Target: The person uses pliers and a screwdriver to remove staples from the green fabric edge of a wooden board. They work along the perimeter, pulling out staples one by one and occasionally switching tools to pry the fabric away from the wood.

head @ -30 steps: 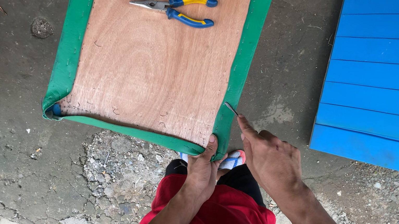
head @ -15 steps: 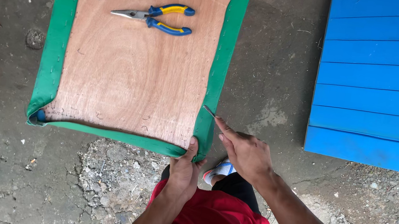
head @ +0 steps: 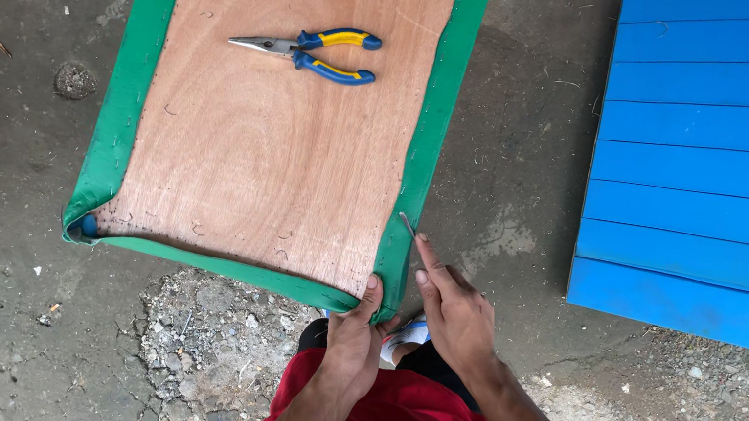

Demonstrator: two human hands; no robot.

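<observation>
Fabric [head: 431,100] at the board's [head: 283,157] five-o'clock corner is pinched by left hand [head: 352,348], while right hand [head: 456,317] grips a thin tool [head: 408,224]; open ground lies at three o'clock.

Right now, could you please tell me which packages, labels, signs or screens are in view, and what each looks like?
None in view: only a plywood board wrapped in green fabric, blue-and-yellow pliers lying on it, and a blue slatted panel to the right.

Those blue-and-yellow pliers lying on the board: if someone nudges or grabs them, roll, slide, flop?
The pliers lie flat on the plywood board, so they probably won't roll. Being metal, they are likely stiff and rather heavy for their size. The handles stand slightly apart, so they may swing at the pivot when lifted; the coated grips likely resist slipping.
</observation>
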